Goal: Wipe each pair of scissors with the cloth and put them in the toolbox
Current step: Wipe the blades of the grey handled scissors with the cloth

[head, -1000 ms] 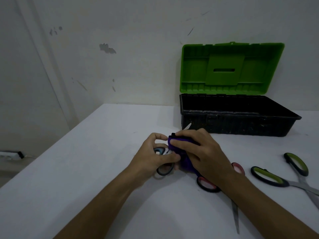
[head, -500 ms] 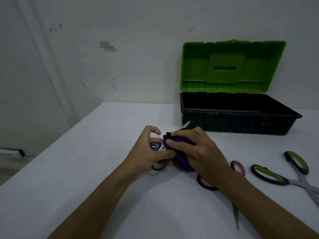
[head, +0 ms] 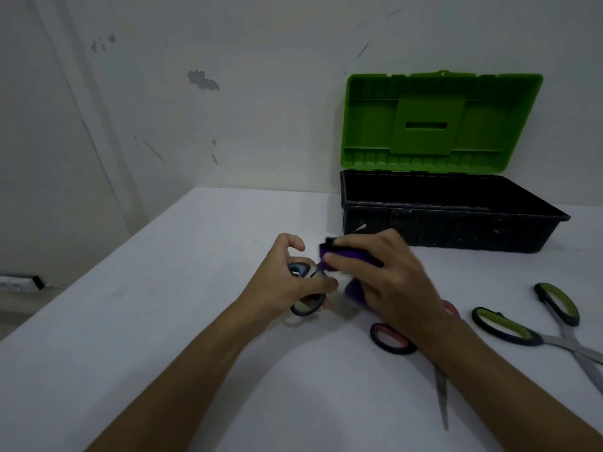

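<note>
1. The blue-handled scissors (head: 301, 290) are held low over the white table (head: 156, 321), near its middle, in front of the toolbox. Their dark loops with blue lining show beside the left hand; the blades are mostly hidden under the cloth, with only a pale tip (head: 361, 227) poking out towards the toolbox.
2. The left hand (head: 287, 280) grips the scissors by the handles, thumb lying across the loops, forefinger curled up and clear above them.
3. The right hand (head: 383, 278) comes in from the right, palm down, and clasps the purple cloth (head: 342, 256), its fingers folded over the cloth where it wraps the blades.
4. The cloth is bunched, dark purple, with a fold hanging below the right palm.
5. The toolbox (head: 450, 223) stands behind the hands against the wall, black tray open, green lid (head: 440, 122) raised upright.
6. The red-handled scissors (head: 391, 339) lie on the table partly under the right wrist, blade pointing towards the camera.
7. The green-handled scissors (head: 509, 327) lie further right, handles spread apart.
</note>
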### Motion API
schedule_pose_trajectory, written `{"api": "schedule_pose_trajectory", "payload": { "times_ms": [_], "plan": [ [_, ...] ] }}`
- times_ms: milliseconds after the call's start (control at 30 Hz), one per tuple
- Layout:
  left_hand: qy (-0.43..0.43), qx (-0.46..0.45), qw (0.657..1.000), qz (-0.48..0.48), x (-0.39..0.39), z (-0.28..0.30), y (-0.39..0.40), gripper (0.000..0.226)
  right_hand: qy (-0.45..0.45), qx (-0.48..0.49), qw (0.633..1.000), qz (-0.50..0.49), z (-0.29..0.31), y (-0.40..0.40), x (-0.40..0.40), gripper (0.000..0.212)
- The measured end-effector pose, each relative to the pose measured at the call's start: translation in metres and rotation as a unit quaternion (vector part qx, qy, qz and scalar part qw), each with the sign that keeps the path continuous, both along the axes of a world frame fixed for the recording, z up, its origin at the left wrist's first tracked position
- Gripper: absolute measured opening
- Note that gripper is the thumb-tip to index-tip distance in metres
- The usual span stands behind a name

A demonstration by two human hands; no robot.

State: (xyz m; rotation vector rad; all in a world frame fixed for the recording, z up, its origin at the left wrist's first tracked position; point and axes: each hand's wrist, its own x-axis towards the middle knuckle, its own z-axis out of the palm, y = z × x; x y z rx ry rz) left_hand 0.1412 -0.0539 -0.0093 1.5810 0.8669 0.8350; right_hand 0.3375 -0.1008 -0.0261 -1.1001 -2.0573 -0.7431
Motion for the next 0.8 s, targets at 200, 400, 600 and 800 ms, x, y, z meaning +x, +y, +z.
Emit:
{"api": "schedule_pose_trajectory", "payload": {
  "times_ms": [200,400,600,800],
  "plan": [
    [0.015,0.039,0.999,-0.016,-0.003,0.0,0.004,0.059,0.034,-0.022,0.999,-0.002,-0.003,0.01,0.003,0.031],
    [0.017,0.017,0.998,-0.051,-0.009,0.002,0.002,0.052,0.13,-0.015,0.986,-0.103,0.002,0.011,0.027,0.034],
    [-0.007,0.027,0.999,-0.029,-0.001,0.003,-0.003,0.05,0.08,0.004,0.994,-0.07,0.015,-0.002,0.012,0.03],
    [-0.03,0.061,0.996,-0.049,-0.006,0.01,-0.006,0.048,0.055,-0.009,0.998,-0.031,0.008,0.001,0.001,0.03]
  ]
}}
